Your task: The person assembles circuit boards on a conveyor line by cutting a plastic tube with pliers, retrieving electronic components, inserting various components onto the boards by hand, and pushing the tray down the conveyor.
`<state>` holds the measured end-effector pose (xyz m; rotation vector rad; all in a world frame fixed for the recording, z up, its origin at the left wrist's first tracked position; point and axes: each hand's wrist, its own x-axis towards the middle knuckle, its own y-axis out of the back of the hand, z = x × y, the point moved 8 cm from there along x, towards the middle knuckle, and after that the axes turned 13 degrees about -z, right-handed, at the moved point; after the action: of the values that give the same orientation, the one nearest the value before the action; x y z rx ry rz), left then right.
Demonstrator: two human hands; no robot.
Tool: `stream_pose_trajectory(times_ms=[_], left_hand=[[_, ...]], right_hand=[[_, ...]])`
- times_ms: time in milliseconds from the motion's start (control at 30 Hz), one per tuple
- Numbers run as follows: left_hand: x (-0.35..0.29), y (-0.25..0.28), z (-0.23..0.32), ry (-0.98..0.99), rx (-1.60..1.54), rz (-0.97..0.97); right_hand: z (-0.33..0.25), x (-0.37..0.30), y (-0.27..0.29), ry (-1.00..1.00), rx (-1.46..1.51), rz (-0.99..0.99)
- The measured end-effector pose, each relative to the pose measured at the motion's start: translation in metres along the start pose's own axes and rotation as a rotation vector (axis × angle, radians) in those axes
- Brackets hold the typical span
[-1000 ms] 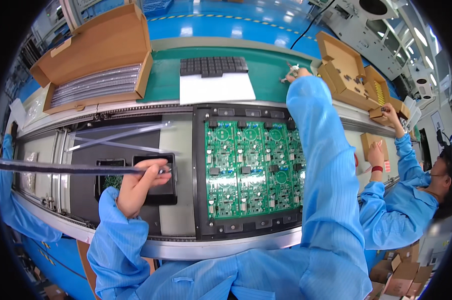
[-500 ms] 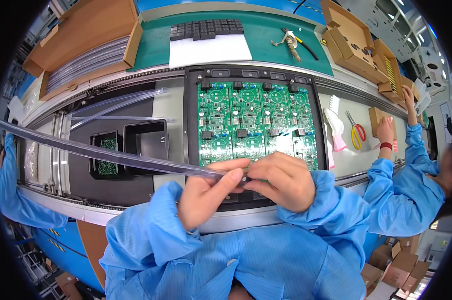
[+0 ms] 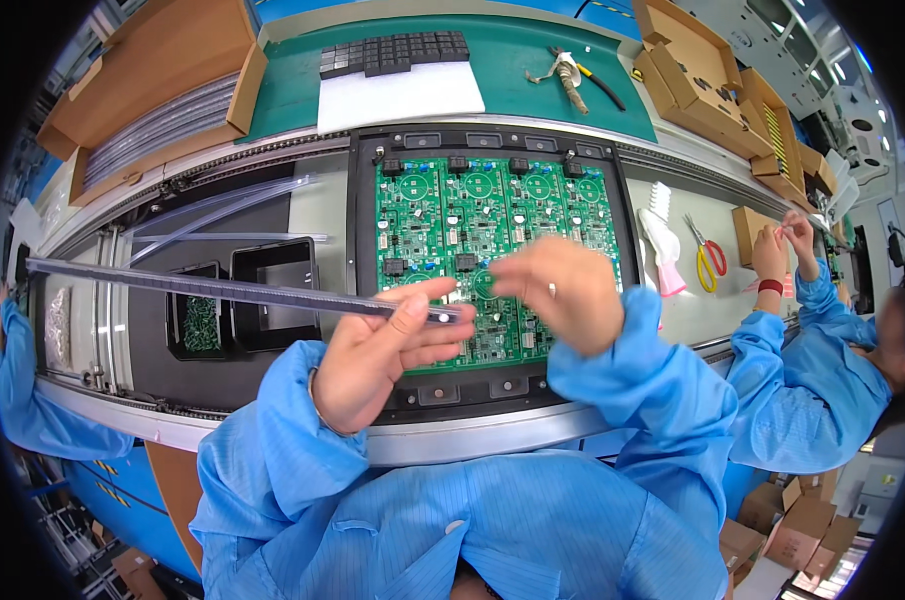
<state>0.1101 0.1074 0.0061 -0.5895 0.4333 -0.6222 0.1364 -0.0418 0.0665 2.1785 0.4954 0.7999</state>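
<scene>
My left hand (image 3: pixel 368 350) grips one end of a long clear plastic component tube (image 3: pixel 223 289), thumb on top and fingers beneath. A row of dark parts fills the tube, which slants out to the left over two black bins. A small white spot shows at its near end. Apart from the tube, my right hand (image 3: pixel 568 290) hovers over the green circuit boards (image 3: pixel 410 215), its fingers bent and blurred. Whether it holds a small part cannot be made out. Several of these boards sit side by side in a black frame (image 3: pixel 363 200), partly hidden by my hands.
Left of the frame are a bin with green parts (image 3: pixel 203 325), a black bin (image 3: pixel 275 270) and loose clear tubes (image 3: pixel 213 222). Behind stand a carton of tubes (image 3: pixel 168 120), black blocks (image 3: pixel 393 52) and cutters (image 3: pixel 603 88). Scissors (image 3: pixel 711 262) and a co-worker's hands (image 3: pixel 771 255) are at right.
My right hand has left the tube's end and moved up over the boards. The tube's far end has shifted right and slightly down. The co-worker's hands have come together.
</scene>
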Motion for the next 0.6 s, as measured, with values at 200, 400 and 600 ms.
stream_pose_trajectory(times_ms=[200, 400, 600], left_hand=[[-0.007, 0.039, 0.013, -0.008, 0.193, 0.047], [-0.019, 0.067, 0.019, -0.037, 0.405, 0.084], [-0.020, 0.073, 0.014, -0.053, 0.391, 0.095]], right_hand=[[0.087, 0.052, -0.005, -0.321, -0.231, -0.186], [0.106, 0.063, -0.011, -0.438, -0.323, -0.293], [0.112, 0.066, -0.015, -0.463, -0.318, -0.334]])
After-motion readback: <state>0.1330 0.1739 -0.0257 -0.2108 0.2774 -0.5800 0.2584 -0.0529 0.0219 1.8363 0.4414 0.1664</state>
